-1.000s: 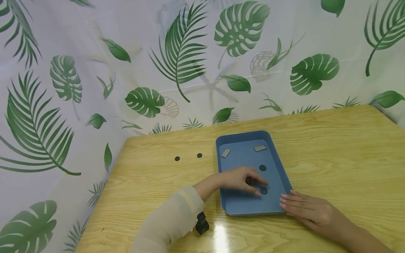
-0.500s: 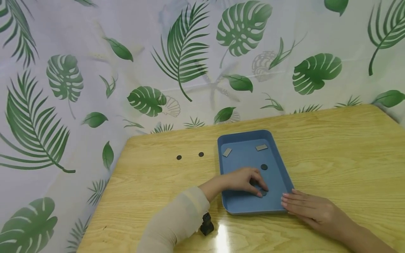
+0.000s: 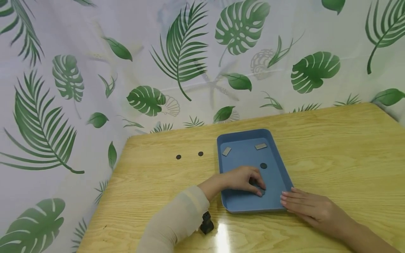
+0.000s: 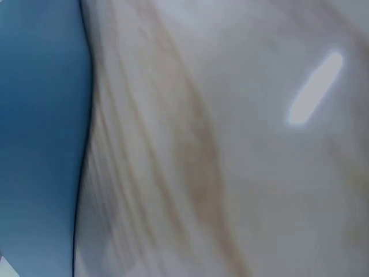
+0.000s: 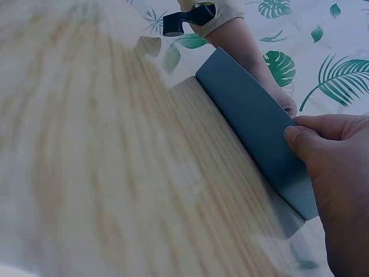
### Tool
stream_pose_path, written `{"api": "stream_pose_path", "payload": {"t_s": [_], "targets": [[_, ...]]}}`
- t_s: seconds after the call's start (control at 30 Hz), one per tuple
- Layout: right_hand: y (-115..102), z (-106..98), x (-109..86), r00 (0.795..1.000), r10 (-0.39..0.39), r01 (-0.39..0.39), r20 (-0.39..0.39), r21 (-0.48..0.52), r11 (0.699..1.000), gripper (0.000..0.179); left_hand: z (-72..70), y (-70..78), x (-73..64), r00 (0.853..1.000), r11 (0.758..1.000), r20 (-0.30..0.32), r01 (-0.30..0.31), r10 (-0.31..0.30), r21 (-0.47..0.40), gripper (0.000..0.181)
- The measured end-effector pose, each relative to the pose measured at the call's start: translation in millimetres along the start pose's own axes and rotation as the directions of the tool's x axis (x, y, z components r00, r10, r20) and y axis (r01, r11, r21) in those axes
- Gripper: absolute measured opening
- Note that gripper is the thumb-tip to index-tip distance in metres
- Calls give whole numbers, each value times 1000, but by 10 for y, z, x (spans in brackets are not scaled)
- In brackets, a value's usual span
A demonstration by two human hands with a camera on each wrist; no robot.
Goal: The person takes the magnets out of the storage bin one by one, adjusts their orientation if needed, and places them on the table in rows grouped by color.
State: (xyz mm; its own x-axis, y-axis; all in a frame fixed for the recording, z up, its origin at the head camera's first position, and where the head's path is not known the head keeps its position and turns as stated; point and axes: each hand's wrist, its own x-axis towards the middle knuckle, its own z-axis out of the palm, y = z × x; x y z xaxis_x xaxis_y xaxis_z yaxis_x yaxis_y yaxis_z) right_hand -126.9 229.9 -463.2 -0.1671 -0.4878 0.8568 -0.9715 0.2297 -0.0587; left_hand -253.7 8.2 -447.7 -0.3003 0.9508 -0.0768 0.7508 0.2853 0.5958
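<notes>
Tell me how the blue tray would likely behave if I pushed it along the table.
The blue tray is probably stiff, as its walls stand up without sagging. It seems unlikely to tip, being low with a broad base. The uncovered dark disc inside might slide, since it lies flat with nothing visible holding it.

tray (image 3: 243, 154) on worktop (image 3: 341, 151), couple of discs (image 3: 178, 157) just off its left, two bars (image 3: 261, 146) in its far end, third disc (image 3: 263, 166) before those, left hand (image 3: 243, 178) in front at a fourth disc (image 3: 263, 192), right hand (image 3: 311, 208) on the near right corner
</notes>
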Motion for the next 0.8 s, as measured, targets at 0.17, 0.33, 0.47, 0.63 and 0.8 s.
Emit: {"api": "stream_pose_path", "payload": {"t_s": [0.17, 0.33, 0.47, 0.63, 0.8], "targets": [[3, -5, 9, 1000, 4, -4, 7, 1, 1000, 28, -32, 20, -9, 998, 998, -20, -57, 58, 27, 24], [3, -15, 25, 1000, 13, -13, 14, -9, 1000, 29, -113, 33, -61, 992, 995, -112, -70, 62, -68, 23], [7, -32, 43, 1000, 10, -10, 11, -14, 1000, 28, -221, 67, -146, 980, 989, -191, -83, 59, -120, 21], [16, -43, 61, 1000, 7, -7, 6, -29, 1000, 28, -344, 132, -322, 959, 988, -273, -109, 76, -111, 19], [8, -39, 64, 1000, 9, -9, 7, -28, 1000, 27, -378, 166, -522, 922, 985, -385, -110, 50, -136, 19]]}}
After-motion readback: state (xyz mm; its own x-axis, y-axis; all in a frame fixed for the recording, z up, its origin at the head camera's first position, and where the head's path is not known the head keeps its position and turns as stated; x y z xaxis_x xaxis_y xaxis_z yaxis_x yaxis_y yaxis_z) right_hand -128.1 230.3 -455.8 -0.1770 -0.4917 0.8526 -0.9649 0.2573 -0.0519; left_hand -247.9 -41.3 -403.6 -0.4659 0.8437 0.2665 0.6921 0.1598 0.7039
